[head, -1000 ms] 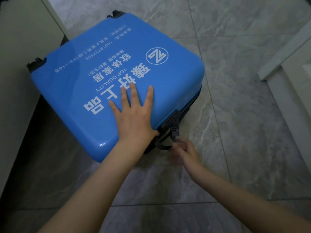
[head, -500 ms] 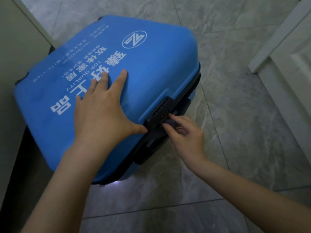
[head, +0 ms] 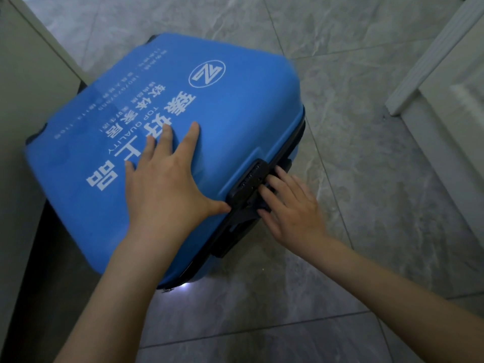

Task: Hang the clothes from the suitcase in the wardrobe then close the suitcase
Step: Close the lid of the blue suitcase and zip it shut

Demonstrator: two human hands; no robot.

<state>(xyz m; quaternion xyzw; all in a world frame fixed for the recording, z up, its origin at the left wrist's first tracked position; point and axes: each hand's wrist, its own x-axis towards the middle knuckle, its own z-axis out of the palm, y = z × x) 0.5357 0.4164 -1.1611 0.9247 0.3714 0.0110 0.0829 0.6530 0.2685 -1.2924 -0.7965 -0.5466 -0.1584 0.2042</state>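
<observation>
Now the blue suitcase (head: pixel 209 132) is lying flat on the tiled floor (head: pixel 353 179), its lid down, just beside a pale cabinet (head: pixel 28 87) at the left. The black lock (head: pixel 248 182) is sitting on the near-right edge. The left hand (head: pixel 167 184) is pressing flat on the lid, fingers spread, thumb reaching toward the lock. The right hand (head: pixel 290 205) is touching the lock from the side with fingers nearly straight, pinching nothing that shows. Judging by this, the person is fastening the case. Doing it well probably means keeping the lid pushed down so the shells are meeting evenly, then seating the latch fully. Whether it is already caught cannot be told.
</observation>
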